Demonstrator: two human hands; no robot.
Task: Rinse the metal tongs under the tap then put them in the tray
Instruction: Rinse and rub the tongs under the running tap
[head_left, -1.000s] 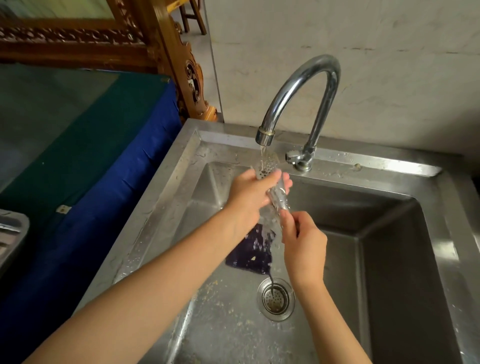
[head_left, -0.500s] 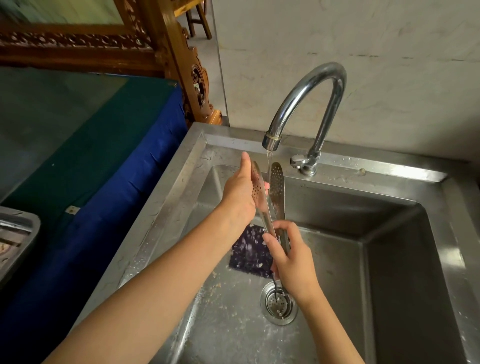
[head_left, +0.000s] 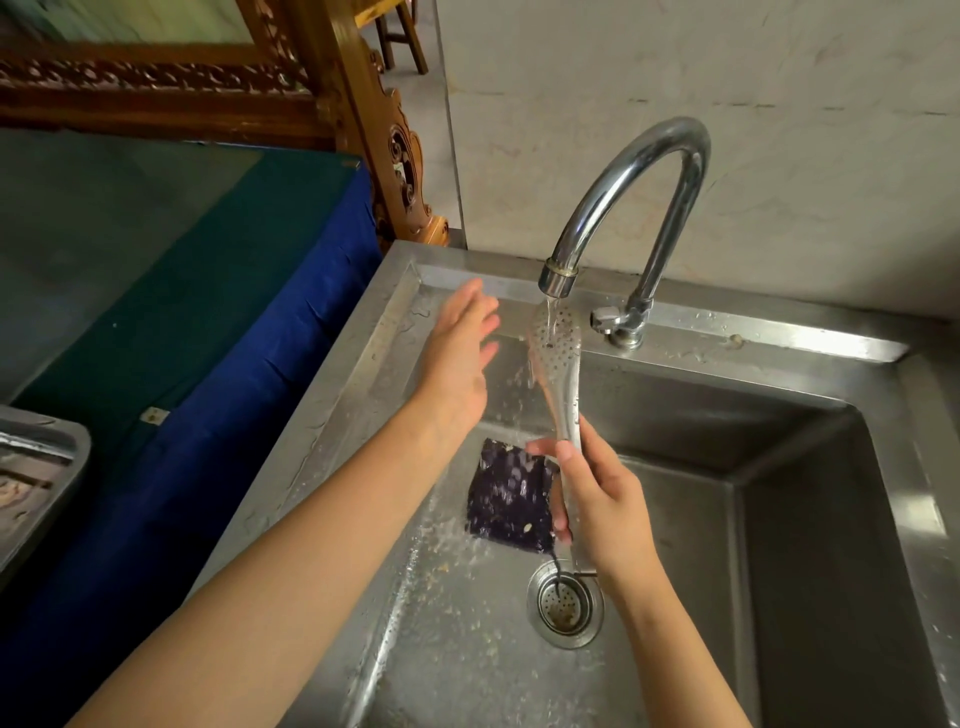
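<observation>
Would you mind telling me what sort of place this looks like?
Probably a home kitchen or wash area: a stainless steel sink with a curved tap running, and a metal tray beside it on a blue cloth.

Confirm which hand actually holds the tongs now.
The right hand, closed around the tongs handle. The left hand hangs open beside them, touching nothing.

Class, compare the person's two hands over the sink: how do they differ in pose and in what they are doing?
The right hand is closed around the handle of the metal tongs, while the left hand is open and holds nothing. The right hand sits lower, nearer the drain; the left hand is raised beside the tongs' perforated head, apart from it. Both are bare and over the sink.
</observation>
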